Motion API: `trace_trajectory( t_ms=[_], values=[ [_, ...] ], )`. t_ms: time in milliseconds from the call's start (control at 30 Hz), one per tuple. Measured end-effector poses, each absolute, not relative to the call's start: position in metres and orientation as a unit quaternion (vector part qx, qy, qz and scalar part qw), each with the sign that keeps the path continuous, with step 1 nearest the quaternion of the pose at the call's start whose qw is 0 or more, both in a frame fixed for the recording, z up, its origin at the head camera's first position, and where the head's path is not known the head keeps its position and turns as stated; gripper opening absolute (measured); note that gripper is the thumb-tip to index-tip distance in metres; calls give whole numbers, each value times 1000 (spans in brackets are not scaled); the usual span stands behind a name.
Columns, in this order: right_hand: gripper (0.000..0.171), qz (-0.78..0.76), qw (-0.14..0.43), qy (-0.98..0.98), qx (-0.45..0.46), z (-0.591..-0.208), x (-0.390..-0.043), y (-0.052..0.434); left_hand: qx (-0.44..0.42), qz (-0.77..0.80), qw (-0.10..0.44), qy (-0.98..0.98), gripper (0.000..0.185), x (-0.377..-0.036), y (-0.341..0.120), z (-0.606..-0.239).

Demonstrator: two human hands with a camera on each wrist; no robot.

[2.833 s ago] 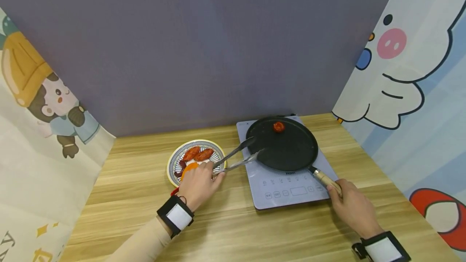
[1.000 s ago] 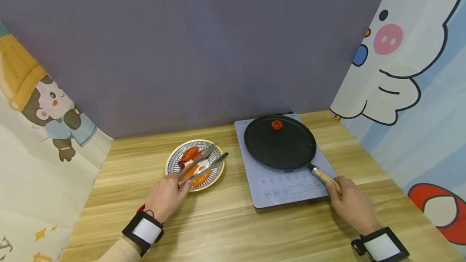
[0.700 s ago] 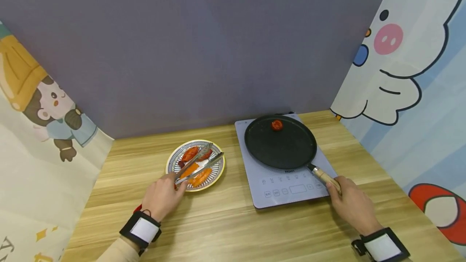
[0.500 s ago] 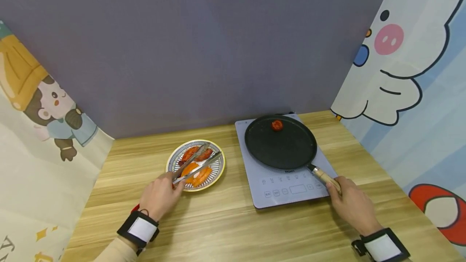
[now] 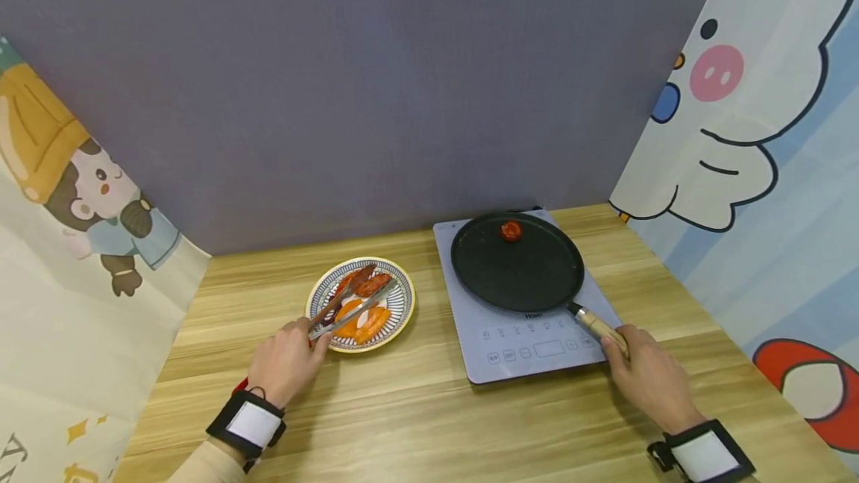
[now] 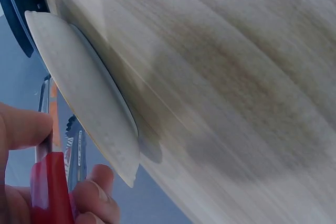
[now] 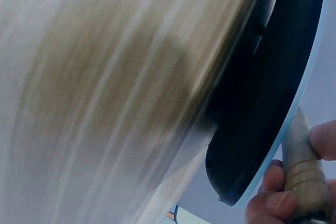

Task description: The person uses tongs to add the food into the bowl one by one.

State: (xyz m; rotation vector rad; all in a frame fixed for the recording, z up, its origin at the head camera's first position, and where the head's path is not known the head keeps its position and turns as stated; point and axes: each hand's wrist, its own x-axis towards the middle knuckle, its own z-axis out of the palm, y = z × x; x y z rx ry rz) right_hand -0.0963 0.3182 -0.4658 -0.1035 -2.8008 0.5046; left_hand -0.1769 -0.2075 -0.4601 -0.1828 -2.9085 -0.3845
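Observation:
My left hand (image 5: 285,364) holds metal tongs (image 5: 362,305) over the patterned plate (image 5: 405,311), their two arms spread slightly apart. The left wrist view shows fingers around their red grip (image 6: 50,187), beside the plate's pale underside (image 6: 89,87). Reddish-brown pieces that look like chicken wings (image 5: 373,285) lie on the plate near the tong tips, with orange slices (image 5: 372,324) in front. My right hand (image 5: 654,379) grips the wooden handle (image 5: 597,326) of a flat black pan (image 5: 523,274). One small round red piece (image 5: 511,231) sits near the pan's far rim.
Beneath the pan is a light-coloured induction cooker (image 5: 503,356) with a touch panel along its front. A grey partition (image 5: 403,95) stands behind the wooden table (image 5: 429,423). Cartoon-printed sheets (image 5: 725,133) hang at both sides.
The tongs have swung from the pan's left edge back over the plate, and lately their tips drew slightly toward me and left. My right hand keeps the pan handle; the red piece stays put.

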Motion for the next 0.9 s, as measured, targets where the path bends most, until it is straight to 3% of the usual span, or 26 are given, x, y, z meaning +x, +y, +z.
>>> trace_trajectory(
  t_ms=[567, 900],
  values=[
    [29, 178, 157, -971, -35, -467, -97, 318, -73, -118, 117, -983, 39, -176, -207, -453],
    [30, 181, 155, -971, -33, -467, -96, 318, -66, -124, 95, -986, 36, -179, -211, -448]
  ],
)
